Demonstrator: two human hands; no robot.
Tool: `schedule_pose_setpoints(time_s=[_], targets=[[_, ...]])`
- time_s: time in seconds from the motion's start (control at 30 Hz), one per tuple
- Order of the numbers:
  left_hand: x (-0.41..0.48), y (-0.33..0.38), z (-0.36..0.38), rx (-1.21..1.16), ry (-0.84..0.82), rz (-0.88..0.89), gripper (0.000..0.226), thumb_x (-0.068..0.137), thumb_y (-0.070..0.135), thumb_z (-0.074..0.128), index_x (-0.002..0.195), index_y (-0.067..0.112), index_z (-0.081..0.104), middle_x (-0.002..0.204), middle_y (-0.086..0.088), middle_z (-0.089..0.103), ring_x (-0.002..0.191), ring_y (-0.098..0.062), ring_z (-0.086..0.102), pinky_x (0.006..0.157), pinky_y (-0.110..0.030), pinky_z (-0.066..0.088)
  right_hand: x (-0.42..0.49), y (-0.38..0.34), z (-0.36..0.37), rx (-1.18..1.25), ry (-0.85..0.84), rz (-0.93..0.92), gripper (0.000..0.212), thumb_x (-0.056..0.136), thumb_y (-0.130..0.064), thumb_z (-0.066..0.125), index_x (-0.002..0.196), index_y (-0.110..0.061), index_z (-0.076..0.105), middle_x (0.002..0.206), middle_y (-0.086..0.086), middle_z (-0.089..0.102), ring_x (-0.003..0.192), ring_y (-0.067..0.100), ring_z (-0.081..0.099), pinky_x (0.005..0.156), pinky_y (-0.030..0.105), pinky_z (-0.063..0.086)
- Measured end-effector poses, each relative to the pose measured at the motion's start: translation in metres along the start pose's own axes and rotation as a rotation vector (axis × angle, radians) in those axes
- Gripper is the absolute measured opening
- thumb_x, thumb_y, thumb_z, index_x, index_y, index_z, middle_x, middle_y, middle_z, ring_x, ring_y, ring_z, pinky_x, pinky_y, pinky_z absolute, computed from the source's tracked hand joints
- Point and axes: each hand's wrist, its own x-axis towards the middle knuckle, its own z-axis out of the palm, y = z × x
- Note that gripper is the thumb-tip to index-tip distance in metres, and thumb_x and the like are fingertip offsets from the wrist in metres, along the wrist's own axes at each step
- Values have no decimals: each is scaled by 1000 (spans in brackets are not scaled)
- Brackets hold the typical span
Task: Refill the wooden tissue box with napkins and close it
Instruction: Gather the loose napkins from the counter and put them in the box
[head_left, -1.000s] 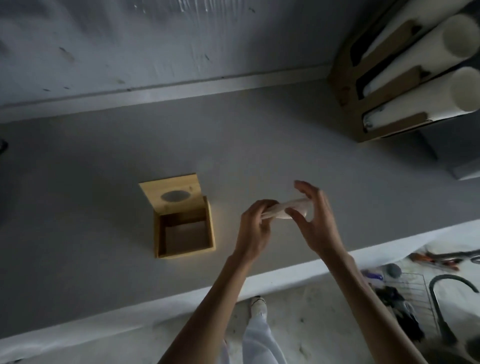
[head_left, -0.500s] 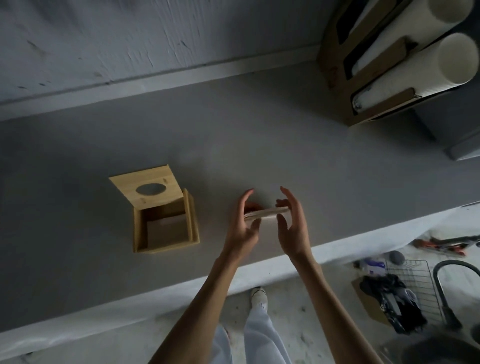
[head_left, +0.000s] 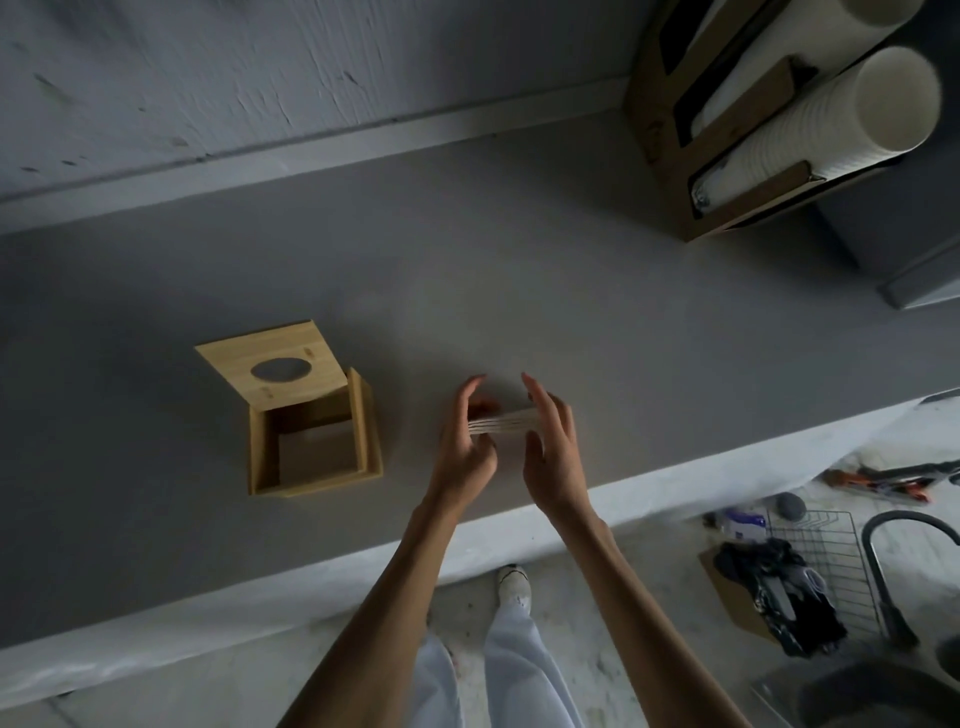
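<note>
Napkins (head_left: 503, 420) pressed between both hands; wooden tissue box (head_left: 311, 441) open.

box (head_left: 314, 447) left of napkins (head_left: 503, 421), on counter (head_left: 571, 312)

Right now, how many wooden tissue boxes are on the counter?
1. The wooden tissue box sits on the grey counter, left of both hands, its lid hinged open and the inside looking empty. None others visible; the counter runs beyond the frame.
</note>
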Motion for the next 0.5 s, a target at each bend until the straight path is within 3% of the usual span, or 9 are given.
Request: schedule_pose_setpoints(time_s=[0.27,0.37,0.43,0.5], targets=[[0,3,1,77,15,-5,72,70,-14,42,137,10,39,111,-9,58,106,-22,56,96,-28,45,-1,4,-4,-127,-11,-5,87,74,18,42,149,-26,32,130,3,49,119,19,47,104,24,37],[0,0,-5,135,57,43,52,82,-10,51,130,10,47,114,-3,61,107,-15,58,94,-24,46,2,4,-10,-107,111,-13,58,89,4,53,142,-20,44,119,0,61,107,15,56,95,21,41],[0,-2,-8,167,82,87,34,92,4,56,126,9,51,118,-2,62,107,-12,59,92,-20,47,4,4,-14,-89,158,6,44,93,-6,58,135,-18,50,121,-1,64,103,13,61,91,16,41],[1,-3,-9,174,82,117,32,94,20,57,123,9,54,117,1,62,104,-7,59,89,-11,45,6,4,-17,-68,169,43,39,91,-9,61,129,-20,54,115,-4,67,99,10,63,87,14,42]])
